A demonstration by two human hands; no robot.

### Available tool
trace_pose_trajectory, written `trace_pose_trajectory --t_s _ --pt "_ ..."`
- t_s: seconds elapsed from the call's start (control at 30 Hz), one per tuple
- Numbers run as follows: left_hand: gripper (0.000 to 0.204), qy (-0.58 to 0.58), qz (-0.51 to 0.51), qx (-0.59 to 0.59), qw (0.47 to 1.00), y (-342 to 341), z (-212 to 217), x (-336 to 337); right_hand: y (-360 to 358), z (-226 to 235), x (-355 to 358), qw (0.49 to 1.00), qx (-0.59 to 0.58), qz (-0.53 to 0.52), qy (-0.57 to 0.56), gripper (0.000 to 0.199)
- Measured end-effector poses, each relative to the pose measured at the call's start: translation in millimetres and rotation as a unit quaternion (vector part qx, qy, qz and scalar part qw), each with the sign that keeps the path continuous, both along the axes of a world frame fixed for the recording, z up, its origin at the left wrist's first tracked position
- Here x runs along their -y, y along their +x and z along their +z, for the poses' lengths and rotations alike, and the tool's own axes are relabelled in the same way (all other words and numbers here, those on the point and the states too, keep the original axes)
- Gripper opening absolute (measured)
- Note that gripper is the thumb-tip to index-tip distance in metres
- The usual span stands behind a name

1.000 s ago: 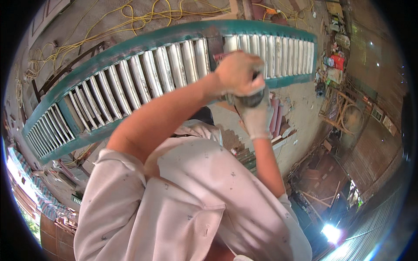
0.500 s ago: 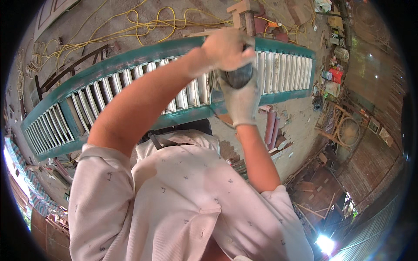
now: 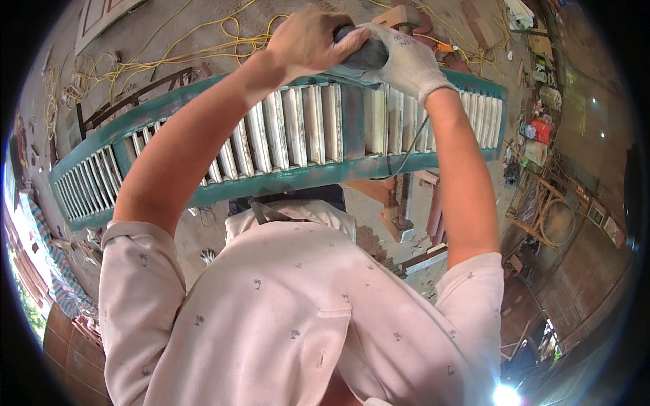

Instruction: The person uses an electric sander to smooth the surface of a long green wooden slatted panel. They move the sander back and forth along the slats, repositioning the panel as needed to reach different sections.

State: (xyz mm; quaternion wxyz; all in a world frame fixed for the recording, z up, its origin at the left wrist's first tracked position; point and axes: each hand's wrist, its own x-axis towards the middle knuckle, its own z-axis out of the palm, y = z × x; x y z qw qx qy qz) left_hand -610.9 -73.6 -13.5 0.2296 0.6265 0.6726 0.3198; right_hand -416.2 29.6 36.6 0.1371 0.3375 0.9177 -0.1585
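A long green frame with white louver slats, a louvered shutter (image 3: 284, 183), lies crosswise in front of me, its green paint worn in patches. Both my hands hold a black, rounded power tool, apparently a sander (image 3: 365, 55), over its far rail beside the wide crosspiece. My left hand (image 3: 308, 42), ungloved, is closed on the tool's left side with the thumb over the top. On the other side my right hand (image 3: 408, 66), in a pale glove, wraps around the body. A dark cord (image 3: 411, 150) hangs below my right wrist across the slats. The tool's underside is mostly hidden.
Yellow cables (image 3: 162, 61) lie tangled on the floor beyond the shutter. A wooden block (image 3: 396, 16) stands just past the tool. Reddish timber pieces (image 3: 435, 210) lie on the near side. Bags and clutter (image 3: 540, 132) line the right, near a wooden frame (image 3: 542, 203).
The sander has moved away from me, from the crosspiece to the far rail. My right hand has swung from the tool's near side to its right. My view has shifted slightly.
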Motion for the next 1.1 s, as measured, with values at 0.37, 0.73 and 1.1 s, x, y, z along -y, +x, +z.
trace_pose_trajectory --t_s 0.37,0.73,1.1 --pt "0.034 0.122 0.117 0.039 0.985 -54 -22 94 -81 -3 60 0.996 0.022 0.089 -0.006 0.078" --pt "0.028 0.149 0.196 0.051 0.968 -20 -15 90 -55 -12 42 0.991 0.018 0.117 0.067 0.079" --pt "0.032 0.143 0.237 0.071 0.958 -144 -9 182 -192 -40 115 0.959 -0.133 0.11 -0.226 0.057"
